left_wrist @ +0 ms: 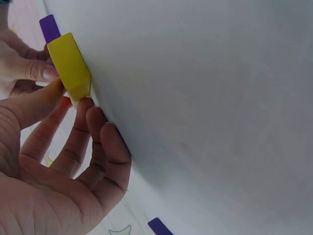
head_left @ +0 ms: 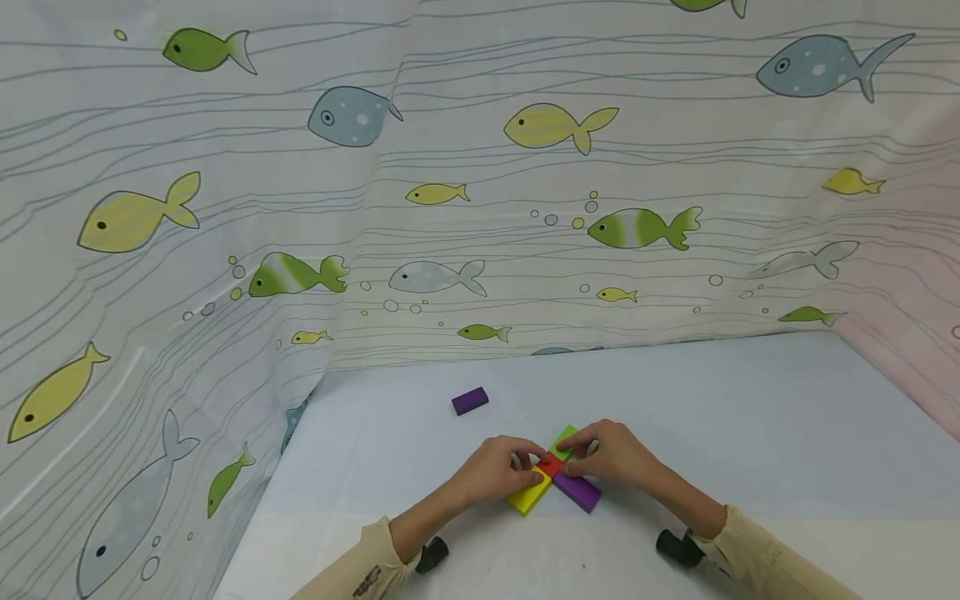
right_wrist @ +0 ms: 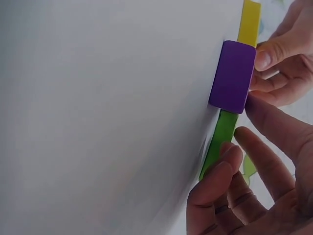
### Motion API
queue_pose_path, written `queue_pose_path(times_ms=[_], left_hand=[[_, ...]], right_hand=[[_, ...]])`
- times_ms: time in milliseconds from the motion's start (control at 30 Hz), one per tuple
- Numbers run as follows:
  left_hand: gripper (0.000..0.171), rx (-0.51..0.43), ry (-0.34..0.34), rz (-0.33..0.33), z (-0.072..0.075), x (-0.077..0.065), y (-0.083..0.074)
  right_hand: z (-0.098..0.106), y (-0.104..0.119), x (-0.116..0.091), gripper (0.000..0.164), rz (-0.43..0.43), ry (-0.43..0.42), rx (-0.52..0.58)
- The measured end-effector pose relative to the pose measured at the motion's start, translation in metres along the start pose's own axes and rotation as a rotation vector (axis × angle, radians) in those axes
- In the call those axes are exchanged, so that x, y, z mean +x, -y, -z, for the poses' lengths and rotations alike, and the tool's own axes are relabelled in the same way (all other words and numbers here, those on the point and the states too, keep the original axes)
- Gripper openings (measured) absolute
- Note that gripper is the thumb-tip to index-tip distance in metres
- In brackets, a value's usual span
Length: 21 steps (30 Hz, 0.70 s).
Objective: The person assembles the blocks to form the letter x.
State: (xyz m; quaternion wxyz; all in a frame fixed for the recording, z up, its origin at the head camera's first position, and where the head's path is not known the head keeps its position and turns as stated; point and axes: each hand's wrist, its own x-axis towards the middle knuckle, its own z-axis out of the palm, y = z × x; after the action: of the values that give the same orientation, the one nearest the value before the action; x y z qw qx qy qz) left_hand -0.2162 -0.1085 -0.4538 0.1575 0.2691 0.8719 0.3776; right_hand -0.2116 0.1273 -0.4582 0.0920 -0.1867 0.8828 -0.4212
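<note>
Near the middle of the table, a yellow block (head_left: 527, 499), a red block (head_left: 551, 466), a green block (head_left: 567, 436) and a purple block (head_left: 579, 492) lie close together. My left hand (head_left: 493, 471) holds the yellow block with its thumb, while its index fingertip rests on the red one. My right hand (head_left: 617, 454) has curled fingers at the green block (right_wrist: 222, 134). Its thumb touches the edge of the purple block (right_wrist: 234, 76). In the left wrist view, the end of the yellow block (left_wrist: 68, 56) faces the camera. Fingers partly cover the red and green blocks.
A second purple block (head_left: 470, 401) lies apart, farther back and to the left. The white table (head_left: 750, 417) meets a fish-patterned curtain (head_left: 465, 250) at the back and left. Black wrist devices (head_left: 678, 548) sit beneath both forearms.
</note>
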Motion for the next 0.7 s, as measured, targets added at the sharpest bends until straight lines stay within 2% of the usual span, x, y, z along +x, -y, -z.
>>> queue_pose_path(times_ms=[333,700], left_hand=[[0.022,0.008,-0.007,0.009,-0.0017,-0.0004,-0.0013],[0.022,-0.024,0.034,0.007,0.0004,0.0011,0.0031]], right_hand=[[0.0016,-0.0025,-0.0008,0.032,-0.006,0.019,0.043],[0.0007,-0.0038,-0.0024,0.033,-0.017,0.015,0.03]])
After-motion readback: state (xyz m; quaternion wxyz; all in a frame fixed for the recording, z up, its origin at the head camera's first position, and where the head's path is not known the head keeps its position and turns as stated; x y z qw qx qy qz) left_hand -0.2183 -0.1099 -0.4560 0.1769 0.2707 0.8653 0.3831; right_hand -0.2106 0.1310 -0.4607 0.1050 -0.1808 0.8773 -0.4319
